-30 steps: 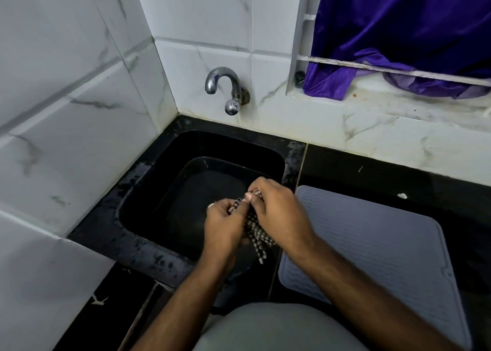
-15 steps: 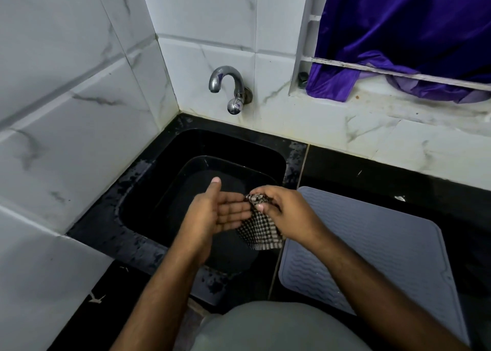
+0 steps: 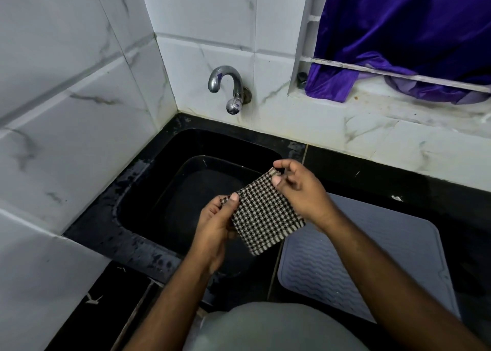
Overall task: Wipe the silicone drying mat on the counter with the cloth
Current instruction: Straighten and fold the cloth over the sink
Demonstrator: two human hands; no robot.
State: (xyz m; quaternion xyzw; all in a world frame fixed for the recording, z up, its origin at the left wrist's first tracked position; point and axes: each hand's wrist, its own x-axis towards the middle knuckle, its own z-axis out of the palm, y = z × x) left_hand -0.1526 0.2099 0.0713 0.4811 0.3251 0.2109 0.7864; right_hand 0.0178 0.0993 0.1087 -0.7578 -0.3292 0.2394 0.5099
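Here both hands, left (image 3: 215, 225) and right (image 3: 300, 188), pinch the checked cloth (image 3: 265, 218) spread above the sink (image 3: 159, 191).

Checked cloth (image 3: 265, 212), grey mat (image 3: 372, 257)

Both hands hold a small black-and-white checked woven cloth (image 3: 265, 215) spread flat between them. The left hand (image 3: 215, 225) pinches its near-left corner with thumb on top; the right hand (image 3: 300, 188) pinches the far corner between thumb and forefinger. Below and beyond the hands lies a black rectangular sink (image 3: 148, 207), with a curved chrome wall tap (image 3: 229, 87) farther beyond. Right of the right hand and under its forearm, a grey ribbed silicone drying mat (image 3: 385, 244) lies flat on the black stone counter (image 3: 372, 170). Far beyond the right hand hangs a purple satin curtain (image 3: 398, 32).
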